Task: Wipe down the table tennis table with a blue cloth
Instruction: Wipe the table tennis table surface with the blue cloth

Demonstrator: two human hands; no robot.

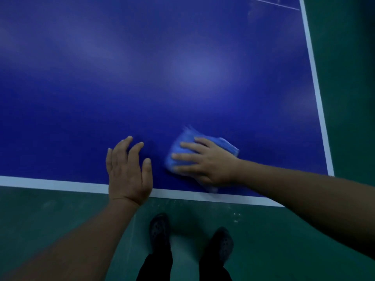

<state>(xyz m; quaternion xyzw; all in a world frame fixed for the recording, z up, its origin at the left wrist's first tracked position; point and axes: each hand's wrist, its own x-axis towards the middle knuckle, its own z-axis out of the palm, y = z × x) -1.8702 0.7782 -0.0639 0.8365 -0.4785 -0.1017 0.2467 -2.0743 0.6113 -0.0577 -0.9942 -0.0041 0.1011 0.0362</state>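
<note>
The cloth (183,154) lies flat on the table (142,78) near the 6 o'clock edge, right of centre. The right hand (207,161) presses it down with fingers spread and nearly straight, pointing toward 9 o'clock; nothing is pinched or curled round. The cloth's edges show motion blur, so a stroke is judged to be in progress.

The left hand (127,171) rests flat on the table just beside the cloth at its 9 o'clock, fingers loosely extended toward 12 o'clock, holding nothing. Its heel overlaps the white line (50,184) along the near edge.

Procedure for the step in hand:
1. Keep the palm and all fingers on the cloth so pressure stays even and the cloth does not bunch.
2. Clear the left hand from the stroke path, or wipe toward 12 o'clock instead.
3. Overlap each pass with the last.
4. Work outward to the 3 o'clock line (315,78) and cover the near corner.

Pale streaks toward 12 o'clock may be glare or residue; which cannot be told. Most of the surface is judged still to be wiped.
</note>
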